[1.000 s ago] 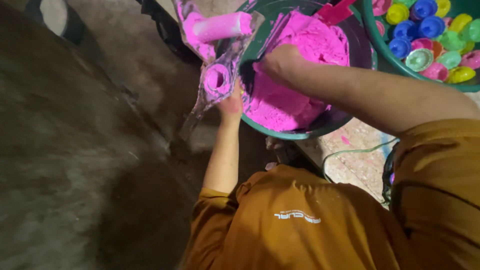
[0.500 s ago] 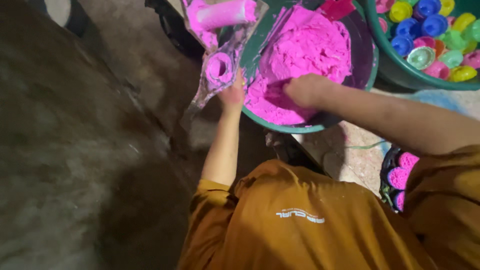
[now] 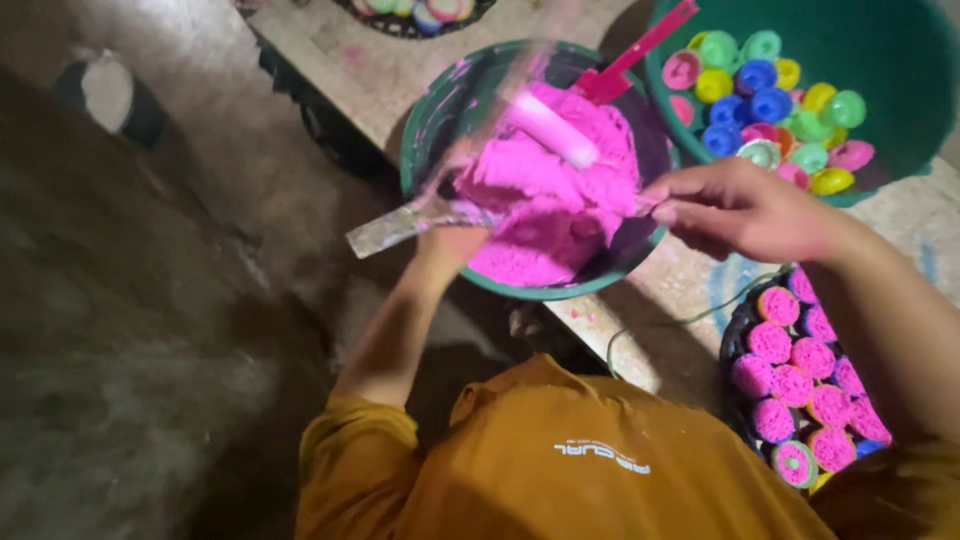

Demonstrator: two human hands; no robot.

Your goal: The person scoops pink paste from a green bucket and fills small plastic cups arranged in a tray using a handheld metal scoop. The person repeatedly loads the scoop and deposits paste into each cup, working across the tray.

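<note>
Dim dirt floor (image 3: 150, 330) and a pale, powder-streaked low bench (image 3: 340, 50), crowded with tubs. Centre: a round green plastic basin (image 3: 420, 150) heaped with bright pink powder (image 3: 560, 200), a red plastic scoop (image 3: 640, 55) stuck in at the far rim. Left hand (image 3: 450, 240) closed on a crumpled clear plastic sleeve (image 3: 400, 225), blurred, reaching over the basin with a pale pink tube (image 3: 552, 130) lying on the heap. Right hand (image 3: 740, 205) at the basin's near right rim, fingers pinched together, on what cannot be told. Behind, a large green tub (image 3: 900, 60) of small coloured plastic caps (image 3: 770, 100); below right, a dark basket (image 3: 735, 335) of pink-filled round cups (image 3: 790, 385). Likely risks: powder spilling over the rim if the sleeve tilts or slips; a dusted grip sliding; a sleeve or forearm knocking the packed cups close beside.
</note>
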